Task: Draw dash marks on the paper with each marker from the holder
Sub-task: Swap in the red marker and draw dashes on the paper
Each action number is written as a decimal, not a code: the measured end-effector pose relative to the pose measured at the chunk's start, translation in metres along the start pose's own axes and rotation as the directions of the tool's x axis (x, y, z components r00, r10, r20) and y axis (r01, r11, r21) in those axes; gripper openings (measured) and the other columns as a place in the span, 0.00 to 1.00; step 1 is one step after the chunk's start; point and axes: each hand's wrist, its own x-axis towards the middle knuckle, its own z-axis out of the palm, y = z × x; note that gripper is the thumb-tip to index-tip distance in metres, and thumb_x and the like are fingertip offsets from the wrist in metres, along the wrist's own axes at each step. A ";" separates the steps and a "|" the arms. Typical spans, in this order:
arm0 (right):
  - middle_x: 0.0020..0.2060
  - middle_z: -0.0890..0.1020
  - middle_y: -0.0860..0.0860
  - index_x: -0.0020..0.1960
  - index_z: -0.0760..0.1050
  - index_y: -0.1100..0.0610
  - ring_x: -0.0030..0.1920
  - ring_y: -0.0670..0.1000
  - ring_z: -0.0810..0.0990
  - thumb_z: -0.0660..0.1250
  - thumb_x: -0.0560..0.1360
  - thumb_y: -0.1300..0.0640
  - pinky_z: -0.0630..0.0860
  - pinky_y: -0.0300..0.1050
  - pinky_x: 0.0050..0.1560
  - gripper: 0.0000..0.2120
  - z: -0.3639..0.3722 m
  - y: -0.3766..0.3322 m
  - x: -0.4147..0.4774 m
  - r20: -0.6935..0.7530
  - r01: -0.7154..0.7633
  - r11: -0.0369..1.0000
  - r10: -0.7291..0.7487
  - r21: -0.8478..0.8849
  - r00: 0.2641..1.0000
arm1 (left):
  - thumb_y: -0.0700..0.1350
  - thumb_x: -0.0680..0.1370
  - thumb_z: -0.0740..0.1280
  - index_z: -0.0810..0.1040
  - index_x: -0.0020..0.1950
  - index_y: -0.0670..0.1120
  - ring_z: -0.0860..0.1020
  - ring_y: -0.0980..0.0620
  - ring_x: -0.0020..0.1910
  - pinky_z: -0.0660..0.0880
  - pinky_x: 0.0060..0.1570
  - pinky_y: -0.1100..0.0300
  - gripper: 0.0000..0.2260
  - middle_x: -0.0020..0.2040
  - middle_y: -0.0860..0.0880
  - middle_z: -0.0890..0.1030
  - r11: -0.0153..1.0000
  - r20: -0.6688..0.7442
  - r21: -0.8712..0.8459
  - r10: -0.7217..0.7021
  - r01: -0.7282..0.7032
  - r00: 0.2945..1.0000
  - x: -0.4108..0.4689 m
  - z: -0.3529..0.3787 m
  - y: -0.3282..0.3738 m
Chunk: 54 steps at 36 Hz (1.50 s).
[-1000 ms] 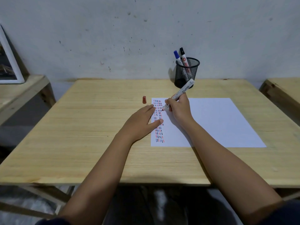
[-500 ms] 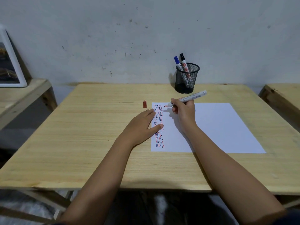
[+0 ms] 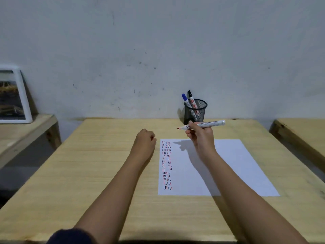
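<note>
My right hand (image 3: 202,138) grips uncapped red marker (image 3: 202,125), lifted above paper (image 3: 228,164) far edge. Left hand (image 3: 145,140) curled, contents hidden. Risk: bare tip smearing dashes (image 3: 166,164); fumbled recapping; holder (image 3: 195,111) tipping.

A framed picture (image 3: 13,95) stands on a low wooden bench (image 3: 26,131) at the left, near its back edge, and it leans on the grey wall (image 3: 158,50). The wall has many small dark marks. At the right edge, a corner of another wooden table (image 3: 302,136) is visible.
</note>
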 end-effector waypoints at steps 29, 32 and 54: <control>0.23 0.77 0.49 0.40 0.75 0.62 0.25 0.44 0.76 0.64 0.75 0.65 0.74 0.31 0.28 0.05 0.004 -0.024 -0.010 0.091 -0.005 0.995 -0.004 0.096 0.996 | 0.36 0.74 0.68 0.80 0.46 0.40 0.83 0.58 0.41 0.78 0.50 0.69 0.03 0.37 0.49 0.86 0.101 0.215 -0.970 -0.049 0.219 0.975 -0.025 -0.011 0.078; 0.23 0.77 0.49 0.40 0.74 0.62 0.26 0.44 0.76 0.64 0.75 0.65 0.74 0.32 0.29 0.05 0.004 -0.024 -0.011 0.115 0.009 0.997 -0.017 0.071 0.993 | 0.36 0.74 0.68 0.81 0.46 0.39 0.83 0.58 0.38 0.78 0.47 0.70 0.03 0.36 0.49 0.85 0.157 0.204 -0.965 -0.050 0.209 0.978 -0.025 -0.011 0.080; 0.39 0.82 0.53 0.43 0.80 0.57 0.44 0.51 0.81 0.68 0.73 0.64 0.78 0.33 0.39 0.04 -0.014 -0.031 -0.015 0.169 -0.005 1.000 0.001 0.027 0.986 | 0.32 0.72 0.69 0.81 0.48 0.38 0.83 0.55 0.38 0.80 0.47 0.67 0.06 0.39 0.46 0.85 0.190 0.071 -0.978 -0.111 0.091 0.991 -0.019 -0.023 0.070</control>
